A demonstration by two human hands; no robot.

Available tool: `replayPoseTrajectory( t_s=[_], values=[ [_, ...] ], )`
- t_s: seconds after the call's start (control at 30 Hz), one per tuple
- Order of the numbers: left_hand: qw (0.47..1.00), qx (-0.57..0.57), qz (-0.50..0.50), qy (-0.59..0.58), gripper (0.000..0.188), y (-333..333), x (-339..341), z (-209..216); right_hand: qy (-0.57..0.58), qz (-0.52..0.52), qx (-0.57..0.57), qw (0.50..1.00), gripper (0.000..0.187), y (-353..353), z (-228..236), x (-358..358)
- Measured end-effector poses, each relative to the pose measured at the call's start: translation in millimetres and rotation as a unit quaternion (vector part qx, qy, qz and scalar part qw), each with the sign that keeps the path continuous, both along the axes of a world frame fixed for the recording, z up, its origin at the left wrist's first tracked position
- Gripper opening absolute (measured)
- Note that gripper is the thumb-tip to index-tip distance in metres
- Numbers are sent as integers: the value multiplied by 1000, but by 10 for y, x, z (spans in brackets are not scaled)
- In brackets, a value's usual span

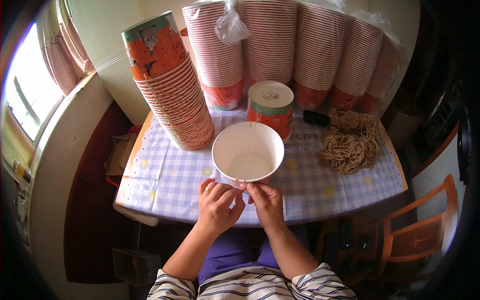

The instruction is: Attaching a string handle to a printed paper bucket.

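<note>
A white-lined paper bucket (265, 145) sits upright near the table's front edge, its open mouth facing me. A thin light string (254, 142) crosses its mouth from the far rim to the near rim. At that near rim my left hand (218, 206), with a ring on one finger, is closed in a pinch on the string. Close beside it, my right hand (266, 202) also pinches the string with thumb and forefinger. The fingers hide the string's end. Right behind stands an upside-down orange and green paper bucket (270, 96).
A tall leaning stack of orange buckets (172, 90) with strings hanging on it stands left. Several plastic-wrapped bucket stacks (270, 45) line the back. A tangled heap of tan strings (352, 142) and a black object (316, 118) lie right. A wooden chair (420, 230) stands lower right.
</note>
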State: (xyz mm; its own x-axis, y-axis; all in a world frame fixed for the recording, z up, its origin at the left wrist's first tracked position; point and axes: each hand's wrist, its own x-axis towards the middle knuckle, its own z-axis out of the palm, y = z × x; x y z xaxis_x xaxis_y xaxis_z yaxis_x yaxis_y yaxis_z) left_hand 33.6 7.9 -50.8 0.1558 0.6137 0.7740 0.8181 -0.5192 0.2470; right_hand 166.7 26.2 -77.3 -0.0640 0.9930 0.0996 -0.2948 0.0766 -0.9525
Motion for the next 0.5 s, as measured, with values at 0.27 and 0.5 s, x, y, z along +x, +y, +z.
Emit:
replayPoseTrajectory(
  t_s=[0.27, 0.5],
  values=[
    [1000, -16, -12, -21, 17, -3, -8, -16, 109, 77, -117, 984, 19, 28, 10, 9],
    [995, -64, -35, -72, 16, -17, -43, -53, 135, 75, -138, 978, 15, 20, 29, 20]
  ],
)
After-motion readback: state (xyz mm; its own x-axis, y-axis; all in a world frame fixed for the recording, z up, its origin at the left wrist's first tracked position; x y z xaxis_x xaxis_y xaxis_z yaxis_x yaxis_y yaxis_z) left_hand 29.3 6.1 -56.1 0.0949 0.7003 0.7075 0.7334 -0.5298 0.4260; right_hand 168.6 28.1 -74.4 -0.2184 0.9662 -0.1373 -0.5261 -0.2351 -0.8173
